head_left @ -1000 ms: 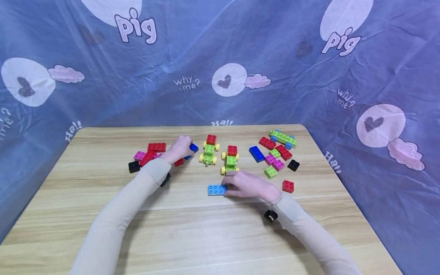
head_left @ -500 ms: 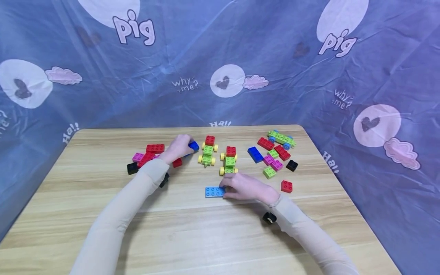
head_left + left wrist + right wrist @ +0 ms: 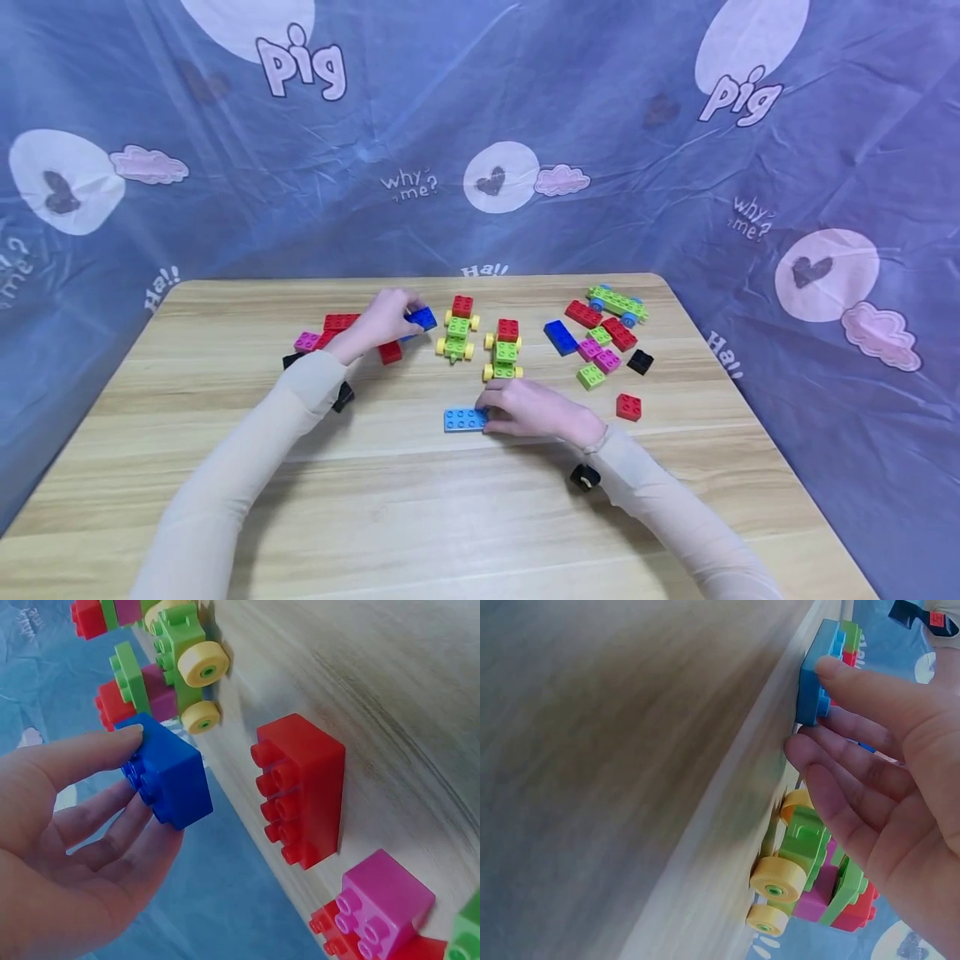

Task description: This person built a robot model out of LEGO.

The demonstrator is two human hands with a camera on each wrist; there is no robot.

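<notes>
My left hand (image 3: 384, 321) holds a dark blue brick (image 3: 169, 772) by its ends, thumb on one side and fingers on the other. A sliver of blue shows beneath that hand in the head view; whether it is a second brick I cannot tell. Nearer the front, my right hand (image 3: 538, 408) pinches the right end of a light blue eight-stud brick (image 3: 463, 419), which lies studs up on the table. Just beyond this hand is a small yellow-wheeled car (image 3: 505, 350) of green, pink and red bricks. A similar car (image 3: 459, 329) stands between it and the left hand.
Red bricks (image 3: 341, 322), a pink brick (image 3: 307, 342) and black pieces lie around my left forearm. To the right are a dark blue brick (image 3: 560, 337), several red, pink and green bricks, a black piece (image 3: 641, 361) and a green blue-wheeled base (image 3: 617, 304).
The left wrist and forearm have swung left, while the dark blue brick stays near the same place. My right hand has slid the light blue brick slightly left.
</notes>
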